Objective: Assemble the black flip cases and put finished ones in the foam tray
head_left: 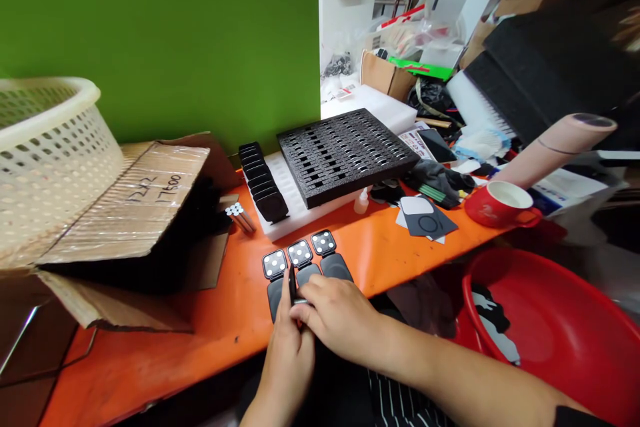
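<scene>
Far to the left of the fingers sits one white plastic basket point(50, 133). Next to it is one open cardboard box point(130, 207), lying on its side on the orange surface point(200, 327). A small bunch of metal rods point(241, 215) lies up and to the left of the fingers.

The left hand point(287, 353) comes up from the near edge. Its fingers point(286, 300) are closed on a thin black piece point(292, 282), which stands up on its edge. The piece is dark, flat and narrow, and it sits right between the two hands.

The right hand point(335, 317) is just beside the left one. Its fingers point(313, 290) are curled down and their tips reach the thin black piece. I cannot tell if they grip it.

Three black pads point(300, 253) lie in a row right under and just past the fingertips. Each pad has a white square face with black dots, and a plain black flap below.

Farther back there is a row of black pieces point(263, 183) on a white foam slab point(290, 203). One black foam tray point(345, 150) with many slots rests on the slab too.

To the right of the fingers stands one red cup point(500, 203). Near it, one big red basin point(550, 327) sits lower down.
</scene>
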A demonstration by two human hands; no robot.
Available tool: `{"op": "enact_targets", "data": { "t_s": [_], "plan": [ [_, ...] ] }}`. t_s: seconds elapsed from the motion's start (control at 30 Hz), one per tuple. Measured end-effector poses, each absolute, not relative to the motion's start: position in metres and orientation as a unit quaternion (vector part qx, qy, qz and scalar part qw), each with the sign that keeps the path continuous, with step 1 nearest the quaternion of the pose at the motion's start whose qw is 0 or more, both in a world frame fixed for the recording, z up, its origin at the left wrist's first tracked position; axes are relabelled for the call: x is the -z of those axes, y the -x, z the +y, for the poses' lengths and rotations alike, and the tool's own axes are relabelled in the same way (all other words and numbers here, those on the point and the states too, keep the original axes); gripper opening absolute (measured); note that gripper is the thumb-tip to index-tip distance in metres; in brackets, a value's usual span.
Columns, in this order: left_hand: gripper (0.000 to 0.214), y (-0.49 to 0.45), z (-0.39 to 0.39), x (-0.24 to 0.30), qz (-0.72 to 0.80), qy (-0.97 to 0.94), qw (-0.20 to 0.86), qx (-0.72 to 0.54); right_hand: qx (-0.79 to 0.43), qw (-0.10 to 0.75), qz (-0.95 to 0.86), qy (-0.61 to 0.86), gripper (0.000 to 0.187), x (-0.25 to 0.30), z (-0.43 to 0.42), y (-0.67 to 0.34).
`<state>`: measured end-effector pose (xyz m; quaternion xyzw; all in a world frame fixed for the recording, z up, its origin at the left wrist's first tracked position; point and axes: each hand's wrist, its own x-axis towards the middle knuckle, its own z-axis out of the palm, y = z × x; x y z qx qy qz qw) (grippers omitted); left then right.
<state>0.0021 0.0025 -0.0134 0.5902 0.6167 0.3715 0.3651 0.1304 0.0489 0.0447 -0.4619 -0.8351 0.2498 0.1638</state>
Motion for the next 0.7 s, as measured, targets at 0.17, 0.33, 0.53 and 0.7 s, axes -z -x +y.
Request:
{"op": "enact_targets", "data": {
  "t_s": [0.17, 0.33, 0.53, 0.7],
  "plan": [
    [0.069, -0.001, 0.003, 0.012, 0.613, -0.585, 0.402, -0.347, -0.214, 0.129, -0.860, 0.445, 0.026, -0.049, 0.044, -0.132],
    [0.065, 0.001, 0.001, 0.013, 0.611, -0.590, 0.402, -0.342, -0.224, 0.117, -0.866, 0.431, 0.026, -0.053, 0.046, -0.133],
    [0.055, 0.000, 0.003, 0.007, 0.589, -0.585, 0.437, -0.347, -0.271, 0.161, -0.835, 0.452, 0.015, -0.048, 0.048, -0.129],
    [0.063, 0.002, 0.003, 0.012, 0.613, -0.580, 0.415, -0.341, -0.275, 0.147, -0.829, 0.465, 0.021, -0.043, 0.048, -0.127]
  ]
}}
